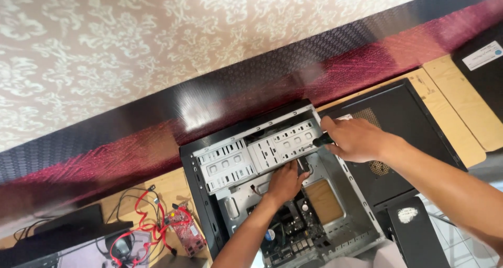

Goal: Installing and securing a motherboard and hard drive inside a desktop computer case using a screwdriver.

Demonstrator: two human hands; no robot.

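An open computer case (pixel 283 194) lay on the wooden table (pixel 456 105), its side panel (pixel 408 126) to its right. Cables (pixel 144 221) and a circuit board (pixel 183 231) lay to its left, against the wall (pixel 157 37) behind.

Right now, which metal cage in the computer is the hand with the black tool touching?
The right hand touches the right-side drive cage, next to the case's edge; the other cage sits left, untouched.

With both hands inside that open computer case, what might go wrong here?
The right hand holds a dark-handled tool at the metal drive cage; a slip might send its tip down onto the circuit board below. The left hand rests inside the open case just under that tool, so it might get jabbed, or scraped on the bare metal edges. Any small loosened part would likely drop among the board's components.
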